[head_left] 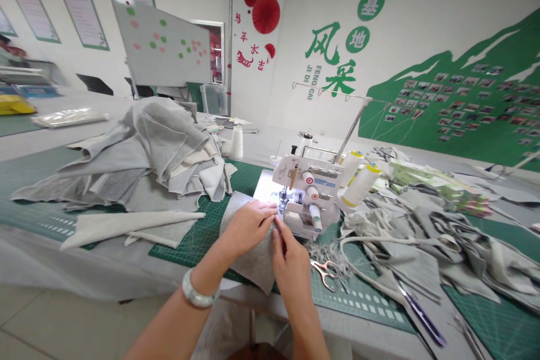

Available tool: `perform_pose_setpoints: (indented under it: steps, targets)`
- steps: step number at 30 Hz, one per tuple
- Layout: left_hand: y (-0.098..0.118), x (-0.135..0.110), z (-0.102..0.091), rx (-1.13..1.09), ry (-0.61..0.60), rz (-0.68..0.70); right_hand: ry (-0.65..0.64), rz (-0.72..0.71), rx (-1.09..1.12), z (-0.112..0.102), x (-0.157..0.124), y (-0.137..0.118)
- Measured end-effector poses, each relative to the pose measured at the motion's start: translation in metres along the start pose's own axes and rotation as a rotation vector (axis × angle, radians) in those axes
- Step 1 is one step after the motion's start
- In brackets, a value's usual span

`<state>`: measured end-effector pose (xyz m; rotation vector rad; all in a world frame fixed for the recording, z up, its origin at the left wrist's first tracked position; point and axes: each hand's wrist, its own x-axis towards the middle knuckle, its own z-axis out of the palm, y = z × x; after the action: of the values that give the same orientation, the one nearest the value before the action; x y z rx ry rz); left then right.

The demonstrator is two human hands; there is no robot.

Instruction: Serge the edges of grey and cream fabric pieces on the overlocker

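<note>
A piece of grey cloth (257, 261) lies partly on the white overlock sewing machine (310, 191), its upper end by the lit needle area. My left hand (248, 226) rests palm down on this cloth, fingers stretched toward the presser foot (284, 198). Beside it, my right hand (291, 253) pinches the cloth's right edge between thumb and fingers, just in front of the machine. The fingertips of both hands nearly meet there. Orange-handled scissors (325, 275) lie to the right of my right hand, among thread trimmings (337, 256).
A heap of grey cloth pieces (156, 146) stands on the left, with folded pieces (130, 228) before it. Thread cones (361, 184) stand behind the machine. Tangled cloth strips (422, 230) lie on the right, near purple-handled snips (422, 315). Green cutting mats (185, 247) cover parts of the table.
</note>
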<state>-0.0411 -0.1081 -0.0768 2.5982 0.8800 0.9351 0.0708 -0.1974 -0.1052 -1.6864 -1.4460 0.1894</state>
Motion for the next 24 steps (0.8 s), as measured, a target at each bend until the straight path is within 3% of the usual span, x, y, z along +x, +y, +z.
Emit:
perform_pose_setpoints:
  steps: [24]
  targets:
    - [-0.0015, 0.0028, -0.0009, -0.008, -0.010, 0.001, -0.041, 0.003, -0.020, -0.0038, -0.0024, -0.0031]
